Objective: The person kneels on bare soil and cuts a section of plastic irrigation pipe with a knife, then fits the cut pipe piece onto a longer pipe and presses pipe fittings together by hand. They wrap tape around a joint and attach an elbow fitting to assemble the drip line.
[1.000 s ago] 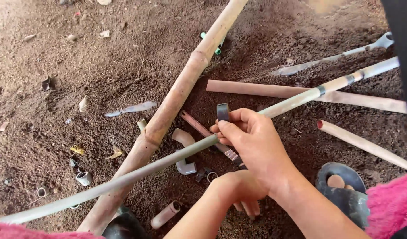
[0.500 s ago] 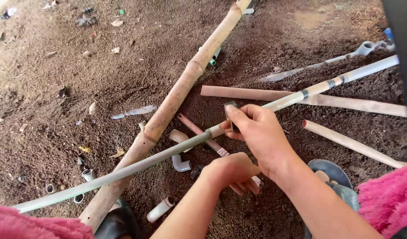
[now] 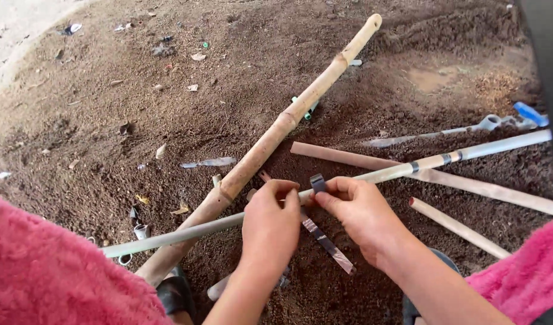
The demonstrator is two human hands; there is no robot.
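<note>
Both hands met over a long pale pipe (image 3: pixel 408 170) that ran slantwise above the dirt ground (image 3: pixel 108 108), from the right edge down toward the lower left. The left hand (image 3: pixel 270 225) was closed around the pipe from above, fingers curled over it. The right hand (image 3: pixel 360 213) pinched a small dark strip (image 3: pixel 317 182) between thumb and forefinger, holding it upright against the pipe just beside the left hand's fingertips.

A thick bamboo pole (image 3: pixel 288 117) lay on the ground under the pipe, crossing it just left of the left hand and reaching up toward the top edge. A thin flat stick (image 3: pixel 327 244) lay below the hands, partly hidden by them. Right of the hands, two slim brown sticks (image 3: pixel 469 183) lay under and beside the pipe. A grey pipe fitting (image 3: pixel 490 123) and a blue scrap (image 3: pixel 529 112) sat near the right edge. Small pipe offcuts (image 3: pixel 141 230) lay near the pole's lower end. Pink fleece sleeves (image 3: pixel 54 271) filled the lower corners.
</note>
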